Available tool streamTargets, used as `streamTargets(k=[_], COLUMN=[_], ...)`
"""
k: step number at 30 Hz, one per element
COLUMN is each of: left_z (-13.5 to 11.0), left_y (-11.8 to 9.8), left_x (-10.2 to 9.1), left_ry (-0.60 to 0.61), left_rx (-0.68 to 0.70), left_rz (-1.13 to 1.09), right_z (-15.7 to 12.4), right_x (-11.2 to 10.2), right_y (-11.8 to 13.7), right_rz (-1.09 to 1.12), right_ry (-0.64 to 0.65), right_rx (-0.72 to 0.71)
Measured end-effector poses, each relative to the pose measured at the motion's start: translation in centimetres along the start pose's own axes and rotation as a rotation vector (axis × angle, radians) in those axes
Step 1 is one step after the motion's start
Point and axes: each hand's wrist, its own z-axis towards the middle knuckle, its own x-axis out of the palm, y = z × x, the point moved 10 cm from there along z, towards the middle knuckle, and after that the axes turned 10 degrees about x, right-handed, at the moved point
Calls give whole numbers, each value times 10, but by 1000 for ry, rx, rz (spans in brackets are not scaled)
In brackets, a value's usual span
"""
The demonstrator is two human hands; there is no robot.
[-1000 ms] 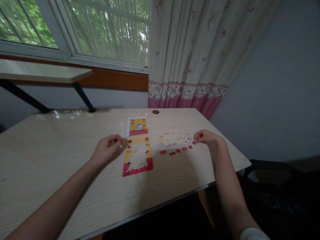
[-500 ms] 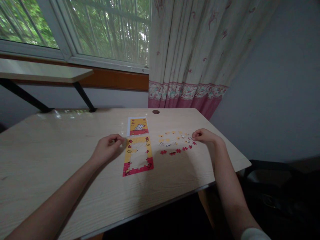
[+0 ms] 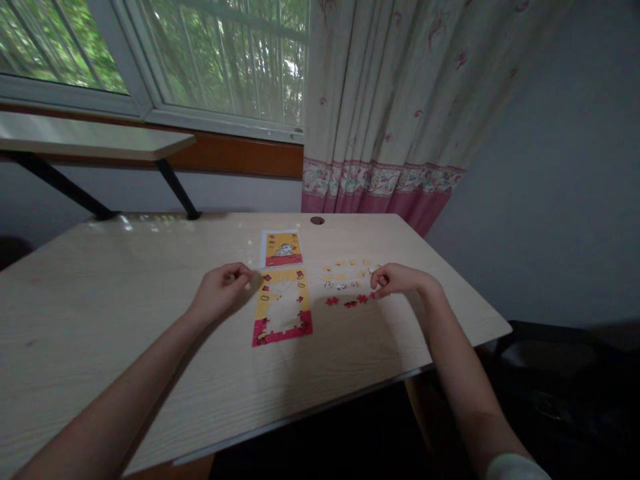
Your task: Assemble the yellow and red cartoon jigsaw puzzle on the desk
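A jigsaw puzzle border (image 3: 259, 310) in yellow and red lies on the desk, its middle mostly open, with a small yellow piece (image 3: 275, 297) inside at the left. Directly behind it is a reference picture (image 3: 284, 249) of a white animal on yellow and red. My left hand (image 3: 220, 291) is beside the border's upper left corner, fingers curled closed, nothing visible in them. Over the right end of the loose pieces, my right hand (image 3: 400, 279) has its fingers bent together; whatever is between the fingertips is hidden. Red pieces (image 3: 363, 299) and white pieces (image 3: 341, 287) lie near it.
Yellow pieces (image 3: 340, 263) form the back rows of the loose group. A raised shelf (image 3: 95, 137) on black legs stands at the desk's back left. Behind the desk (image 3: 200, 393) are a window and a curtain (image 3: 380, 180). A dark chair (image 3: 545, 340) is at the right.
My right hand has shifted left over the loose pieces, now covering some at the row's right end. My left hand stays beside the border. The whole view has shifted slightly.
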Motion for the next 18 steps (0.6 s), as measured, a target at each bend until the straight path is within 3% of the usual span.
streamTargets(k=[6, 12, 18], left_z=[2, 2, -13], left_y=[-1, -17, 0], left_x=[3, 16, 32], left_ry=[51, 357, 605], left_rx=[42, 293, 313], left_rz=[95, 289, 464], right_z=[4, 6, 1], right_x=[11, 18, 17], right_y=[27, 34, 35], right_rz=[-56, -94, -99], right_ry=[-25, -17, 2], right_rx=[-96, -99, -77])
